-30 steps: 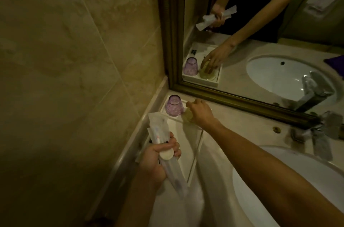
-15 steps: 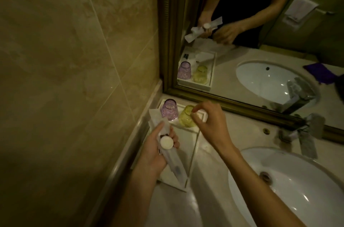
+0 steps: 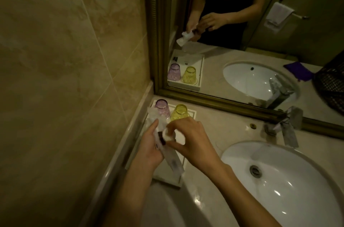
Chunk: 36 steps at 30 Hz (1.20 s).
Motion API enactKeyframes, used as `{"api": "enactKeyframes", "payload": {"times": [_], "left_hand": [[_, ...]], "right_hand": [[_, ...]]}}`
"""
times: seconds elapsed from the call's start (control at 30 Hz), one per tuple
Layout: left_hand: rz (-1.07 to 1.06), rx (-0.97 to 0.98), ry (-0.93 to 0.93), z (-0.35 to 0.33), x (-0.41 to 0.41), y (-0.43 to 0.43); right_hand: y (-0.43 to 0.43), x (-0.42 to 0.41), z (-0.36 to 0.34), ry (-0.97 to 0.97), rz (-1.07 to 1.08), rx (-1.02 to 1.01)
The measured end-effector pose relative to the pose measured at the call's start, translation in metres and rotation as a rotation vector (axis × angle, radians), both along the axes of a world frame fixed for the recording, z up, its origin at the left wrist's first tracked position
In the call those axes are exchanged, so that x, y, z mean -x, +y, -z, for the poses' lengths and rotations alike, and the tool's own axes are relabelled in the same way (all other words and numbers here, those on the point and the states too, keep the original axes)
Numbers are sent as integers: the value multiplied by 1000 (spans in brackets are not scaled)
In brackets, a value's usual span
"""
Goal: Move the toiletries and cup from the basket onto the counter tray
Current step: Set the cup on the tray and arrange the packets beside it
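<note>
cups: 2, purple cup (image 3: 162, 107) and yellow cup (image 3: 180, 112) inverted side by side on tray (image 3: 167, 180) | left hand (image 3: 151, 145) grasps wrapped toiletry packets (image 3: 163, 141), count unclear, above tray | right hand (image 3: 191, 140) pinches small white-capped bottle (image 3: 167, 134)

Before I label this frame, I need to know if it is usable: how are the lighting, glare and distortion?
Head view: dim and yellowish throughout; bright glare spots on the sink; wide-angle bending curves the mirror frame; the small items between the left hand and right hand are soft, hard to identify; the purple cup and yellow cup read clearly.
</note>
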<state>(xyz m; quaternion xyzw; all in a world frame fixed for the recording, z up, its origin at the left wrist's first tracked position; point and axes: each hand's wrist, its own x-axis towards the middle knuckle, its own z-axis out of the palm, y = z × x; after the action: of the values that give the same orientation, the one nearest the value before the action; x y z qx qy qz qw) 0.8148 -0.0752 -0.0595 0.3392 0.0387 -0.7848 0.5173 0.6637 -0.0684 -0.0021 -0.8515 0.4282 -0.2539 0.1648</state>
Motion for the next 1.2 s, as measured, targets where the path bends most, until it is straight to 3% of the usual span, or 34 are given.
{"api": "enactKeyframes", "payload": {"times": [0.13,0.3,0.5,0.77,0.83,0.97,1.03,1.2], "left_hand": [[-30,5,-32,2,-12,1],[-45,32,-31,9,-19,6],[-39,39,-2,13,-20,9],[-37,57,20,15,-17,9],[-36,62,16,14,-17,8],[-24,72,-32,15,-20,7],[-3,81,-55,17,-19,7],[3,59,-132,17,-7,7]], "right_hand": [[6,23,22,-155,192,-109],[40,22,109,141,153,-322],[63,4,167,365,80,-169],[51,18,163,328,43,-245],[48,17,150,246,82,-246],[46,8,92,-261,420,-455],[48,3,61,-416,388,-565],[49,-10,49,-189,291,-636]]}}
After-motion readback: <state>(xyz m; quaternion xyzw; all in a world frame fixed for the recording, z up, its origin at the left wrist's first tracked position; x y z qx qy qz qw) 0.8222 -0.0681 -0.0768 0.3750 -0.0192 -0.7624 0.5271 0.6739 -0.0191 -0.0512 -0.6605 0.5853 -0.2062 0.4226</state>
